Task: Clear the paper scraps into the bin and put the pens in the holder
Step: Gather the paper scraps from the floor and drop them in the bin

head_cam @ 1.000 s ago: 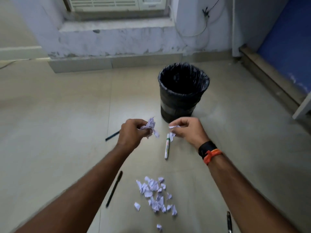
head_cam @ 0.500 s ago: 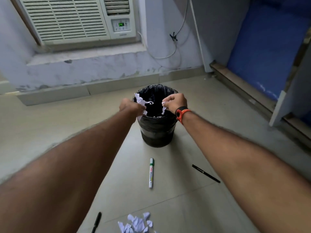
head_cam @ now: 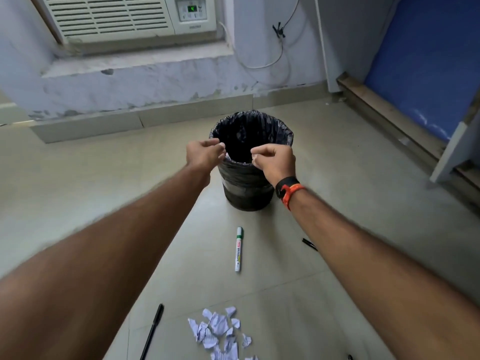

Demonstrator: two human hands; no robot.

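Both hands hang over the near rim of the bin (head_cam: 249,178), the left hand (head_cam: 205,155) with a loose, released grip and a pale scrap just under its fingers, the right hand (head_cam: 275,162) curled with nothing seen in its grip. Below the hands on the floor (head_cam: 78,190) lie a white marker (head_cam: 238,249), a black pen (head_cam: 153,331) and more paper scraps (head_cam: 218,331)

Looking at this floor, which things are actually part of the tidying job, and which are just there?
Part of the job:
bin
paper scraps
white marker
black pen
second black pen
left hand and right hand, both over the bin

Just there:
air conditioner
white cable
blue panel
wristband
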